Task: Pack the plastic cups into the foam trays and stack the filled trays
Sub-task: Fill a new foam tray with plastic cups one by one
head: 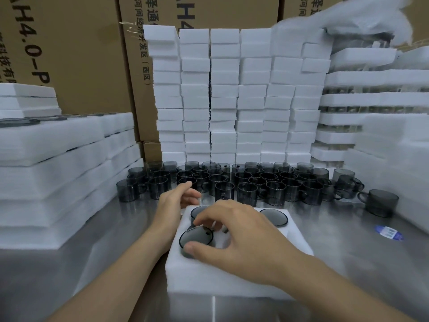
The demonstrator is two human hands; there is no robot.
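Foam tray (232,275) lies on the tabletop (348,263), partly filled. My right grip (241,233) pinches a grey cup (196,239) over its near-left pocket; my left grip (173,201) rests loose at the far-left corner, holding nothing. Dozens of loose cups (224,190) remain behind; stacks of filled trays (371,98) stand right.

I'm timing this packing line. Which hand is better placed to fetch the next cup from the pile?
Left. The left hand holds nothing and sits nearest the loose cups; the right hand grips a cup at the tray.
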